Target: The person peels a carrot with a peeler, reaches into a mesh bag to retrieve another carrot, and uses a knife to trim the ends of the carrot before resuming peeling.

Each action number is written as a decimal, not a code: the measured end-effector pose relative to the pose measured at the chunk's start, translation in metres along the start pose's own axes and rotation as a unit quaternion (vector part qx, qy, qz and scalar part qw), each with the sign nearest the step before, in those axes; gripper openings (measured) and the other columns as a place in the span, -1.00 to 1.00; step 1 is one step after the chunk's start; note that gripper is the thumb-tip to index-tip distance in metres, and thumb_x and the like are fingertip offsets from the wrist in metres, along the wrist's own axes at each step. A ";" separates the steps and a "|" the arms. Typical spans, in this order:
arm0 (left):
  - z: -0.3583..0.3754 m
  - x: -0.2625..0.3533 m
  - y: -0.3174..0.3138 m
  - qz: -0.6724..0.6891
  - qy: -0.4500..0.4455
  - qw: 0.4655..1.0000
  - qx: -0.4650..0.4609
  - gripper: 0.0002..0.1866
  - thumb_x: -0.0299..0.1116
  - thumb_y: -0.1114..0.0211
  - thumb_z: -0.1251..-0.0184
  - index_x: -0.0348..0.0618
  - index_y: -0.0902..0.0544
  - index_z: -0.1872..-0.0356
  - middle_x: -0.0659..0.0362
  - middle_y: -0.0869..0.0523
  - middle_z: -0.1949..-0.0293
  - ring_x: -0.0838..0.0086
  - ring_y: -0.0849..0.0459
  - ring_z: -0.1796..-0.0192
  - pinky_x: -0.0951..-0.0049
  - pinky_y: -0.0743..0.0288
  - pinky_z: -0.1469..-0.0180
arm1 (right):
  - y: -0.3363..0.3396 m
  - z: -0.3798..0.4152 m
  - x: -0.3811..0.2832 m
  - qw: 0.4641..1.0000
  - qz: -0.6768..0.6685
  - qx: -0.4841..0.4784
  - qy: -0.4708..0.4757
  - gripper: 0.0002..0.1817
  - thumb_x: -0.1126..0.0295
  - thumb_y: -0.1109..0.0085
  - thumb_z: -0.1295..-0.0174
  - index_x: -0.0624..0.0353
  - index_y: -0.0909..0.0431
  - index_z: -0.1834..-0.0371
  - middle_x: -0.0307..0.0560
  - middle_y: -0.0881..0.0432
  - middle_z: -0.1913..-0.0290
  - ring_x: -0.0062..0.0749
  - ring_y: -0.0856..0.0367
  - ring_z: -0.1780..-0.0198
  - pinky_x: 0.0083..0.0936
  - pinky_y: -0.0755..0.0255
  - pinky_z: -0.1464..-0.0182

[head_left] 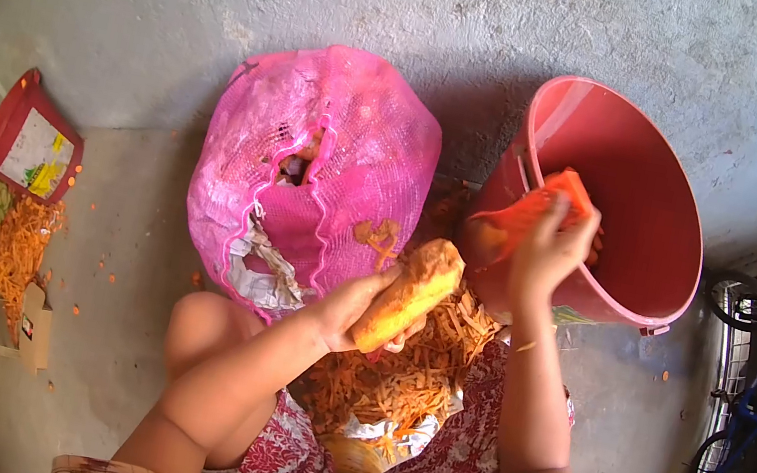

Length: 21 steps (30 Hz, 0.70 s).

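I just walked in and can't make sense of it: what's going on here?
A person sits with both hands busy. The left hand holds a thick, apparently partly peeled vegetable. The right hand grips an orange object, too unclear to name, at the opening of the red bucket. Orange shavings are heaped close in front of the person, and a pink mesh bag stands to the left of the bucket.

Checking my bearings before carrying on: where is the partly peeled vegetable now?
The partly peeled vegetable is in the left hand, just below and right of centre in the head view, over the orange peelings, near the pink sack.
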<state>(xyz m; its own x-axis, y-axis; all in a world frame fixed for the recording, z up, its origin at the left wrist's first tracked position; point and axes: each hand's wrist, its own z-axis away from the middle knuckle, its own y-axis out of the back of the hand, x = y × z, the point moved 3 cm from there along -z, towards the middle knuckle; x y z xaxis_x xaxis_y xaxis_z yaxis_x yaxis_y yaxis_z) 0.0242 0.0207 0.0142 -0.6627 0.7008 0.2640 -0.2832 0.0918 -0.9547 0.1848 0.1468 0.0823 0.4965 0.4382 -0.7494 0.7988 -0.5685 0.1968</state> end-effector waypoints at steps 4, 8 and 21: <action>0.004 0.003 0.003 -0.026 -0.036 0.998 0.048 -0.53 0.05 0.17 -0.28 -0.11 -0.34 0.01 0.08 -0.52 0.35 0.43 -0.50 0.37 0.46 -0.39 0.43 | 0.003 -0.018 0.005 0.994 -0.102 0.019 -0.028 -0.83 0.36 0.07 -0.23 0.28 -0.37 0.30 -0.09 -0.51 0.35 -0.58 -0.48 0.42 -0.66 -0.42 0.37; 0.001 0.008 0.006 -0.007 -0.062 0.992 0.112 -0.57 0.02 0.18 -0.28 -0.08 -0.42 0.08 0.15 -0.50 0.33 0.42 -0.48 0.32 0.43 -0.31 0.44 | -0.012 0.026 -0.037 0.973 -0.185 -0.119 -0.071 -0.84 0.38 0.04 -0.22 0.26 -0.37 0.28 -0.20 -0.48 0.38 -0.69 -0.39 0.46 -0.73 -0.36 0.40; 0.002 0.007 0.000 0.020 0.001 1.000 -0.012 -0.58 0.04 0.21 -0.30 -0.04 -0.38 0.07 0.17 -0.50 0.36 0.46 -0.48 0.38 0.47 -0.37 0.45 | -0.014 0.036 -0.033 0.991 -0.089 -0.100 0.017 -0.81 0.37 0.02 -0.20 0.31 -0.40 0.31 -0.12 -0.51 0.41 -0.58 -0.40 0.41 -0.64 -0.33 0.33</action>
<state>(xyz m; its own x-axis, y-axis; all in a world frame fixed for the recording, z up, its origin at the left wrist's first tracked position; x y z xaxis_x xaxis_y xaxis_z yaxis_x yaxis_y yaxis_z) 0.0182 0.0242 0.0164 -0.6724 0.7051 0.2253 -0.2396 0.0806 -0.9675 0.1448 0.1153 0.0819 0.3500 0.5449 -0.7620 0.9246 -0.3316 0.1875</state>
